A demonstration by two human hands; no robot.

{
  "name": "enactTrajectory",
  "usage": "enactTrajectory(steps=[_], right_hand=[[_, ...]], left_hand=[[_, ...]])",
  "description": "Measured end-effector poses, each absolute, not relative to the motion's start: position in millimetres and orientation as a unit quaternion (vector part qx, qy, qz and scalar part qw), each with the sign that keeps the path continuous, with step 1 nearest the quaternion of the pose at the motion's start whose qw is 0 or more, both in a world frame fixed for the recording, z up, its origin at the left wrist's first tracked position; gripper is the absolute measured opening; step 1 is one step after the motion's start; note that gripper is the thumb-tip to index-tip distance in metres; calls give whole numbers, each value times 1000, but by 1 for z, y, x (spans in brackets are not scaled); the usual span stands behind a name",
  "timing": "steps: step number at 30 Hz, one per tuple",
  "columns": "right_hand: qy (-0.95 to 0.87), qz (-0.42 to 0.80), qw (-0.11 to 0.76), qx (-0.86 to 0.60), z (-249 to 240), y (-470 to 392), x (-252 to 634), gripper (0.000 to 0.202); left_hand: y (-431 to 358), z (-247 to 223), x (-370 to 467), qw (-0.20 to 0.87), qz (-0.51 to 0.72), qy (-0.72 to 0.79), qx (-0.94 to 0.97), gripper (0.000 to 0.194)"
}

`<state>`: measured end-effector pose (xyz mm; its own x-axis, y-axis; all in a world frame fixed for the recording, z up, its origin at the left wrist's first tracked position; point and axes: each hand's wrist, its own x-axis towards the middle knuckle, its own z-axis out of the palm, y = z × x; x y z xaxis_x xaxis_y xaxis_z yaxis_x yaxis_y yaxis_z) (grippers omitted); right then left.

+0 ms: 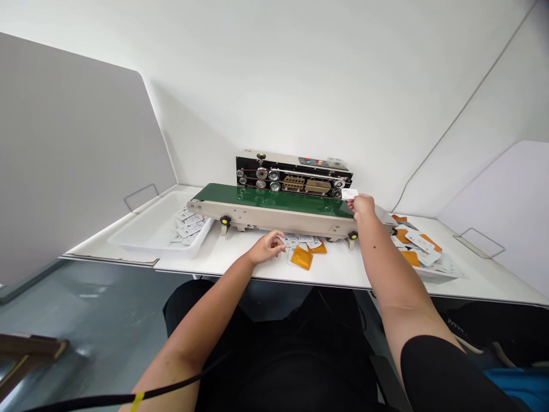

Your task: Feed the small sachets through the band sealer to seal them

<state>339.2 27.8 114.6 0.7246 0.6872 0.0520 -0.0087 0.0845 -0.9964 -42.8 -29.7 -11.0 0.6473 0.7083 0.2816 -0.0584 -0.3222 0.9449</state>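
My right hand [362,206] pinches a white packet [349,194] at the right end of the sealing machine [295,177], above the green belt [257,197]. Below the belt's front side, my left hand [267,248] rests near the table with its fingers curled and apart, nothing visible in them. Just right of it lie several white printed packets [294,239] and orange packets [302,258], partly overlapping on the white table. The far edge of that pile sits close under the machine's front side.
At the left, a white tray [146,247] holds several printed packets [189,226]. Another container at the right holds orange and white packets [422,243]. Panels with wire brackets stand at both sides. A black cable crosses my left arm.
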Motion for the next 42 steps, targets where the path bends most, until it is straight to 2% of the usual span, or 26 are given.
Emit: enactTrajectory(steps=[6,12,14,18,20,22,24,26,28,31,38,40,42], right_hand=[[-272,321,651,-632,112,51,311,13],[-309,333,628,-632,121,51,289,5],[-327,275,640,-639,121,36,281,10],[-454,-33,655,-603,96,-23,250,25],[-596,-50,577,-556,68,-56,227,26],[-730,0,434,-528,34,-85,204,28],[-774,22,312,-551,0,-105,184,43],[-767,30,239,-594,-26,-116,170,64],[-764,40,205,-610,-42,-121,163,69],[-791,63,192,-578,-45,-125,162,69],[-843,101,204,-488,-34,-137,174,90],[-857,108,216,-455,-35,-141,177,80],[-862,114,246,-428,-38,-143,180,58]], left_hand=[[-30,-12,-43,536,354,222,733,52],[-29,-11,-43,527,350,226,741,50],[-29,-11,-43,512,353,225,750,48],[-28,-12,-43,460,364,236,775,42],[-28,-12,-43,447,361,240,783,40],[-29,-13,-42,439,354,238,791,38],[-29,-13,-42,428,350,235,799,36],[-29,-13,-42,414,350,237,806,34],[-28,-13,-42,399,347,244,813,33],[-29,-13,-42,382,336,250,824,32],[-30,-10,-41,370,325,254,833,30],[-30,-10,-40,368,321,258,833,30],[-30,-10,-39,367,319,263,833,30]])
